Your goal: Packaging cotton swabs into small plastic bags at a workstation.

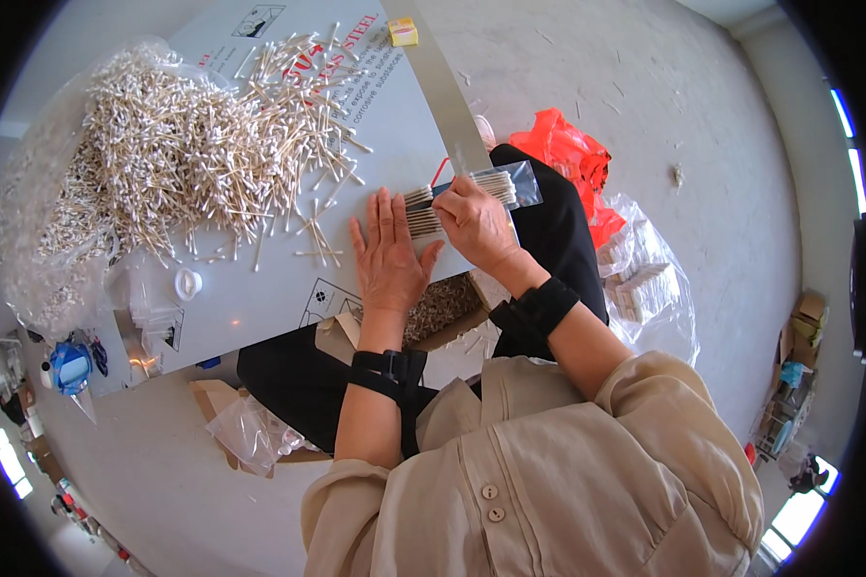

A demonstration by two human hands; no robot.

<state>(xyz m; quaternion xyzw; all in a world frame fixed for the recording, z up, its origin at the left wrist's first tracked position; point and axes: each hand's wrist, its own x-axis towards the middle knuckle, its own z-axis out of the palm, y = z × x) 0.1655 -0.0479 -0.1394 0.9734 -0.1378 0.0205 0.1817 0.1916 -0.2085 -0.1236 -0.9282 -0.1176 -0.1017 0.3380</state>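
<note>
At the table's near right edge, a neat row of cotton swabs (420,219) lies side by side between my hands. My left hand (392,252) rests flat with its fingers stretched out, the fingertips beside the left end of the row. Curled over the row, my right hand (478,223) has its fingers closed on swabs; its fingertips are partly hidden. Just past it, more swabs show on or in a small clear plastic bag (525,184) that reaches beyond the table edge. A big loose heap of cotton swabs (192,154) spreads over the left of the table, spilling from a large clear bag (31,231).
A white ring-shaped roll (188,283) and clear small bags (144,298) lie near the table's left front. A yellow box (403,32) sits at the far edge. Below my hands is an open carton (452,322). Red (560,154) and clear bags (649,288) lie right.
</note>
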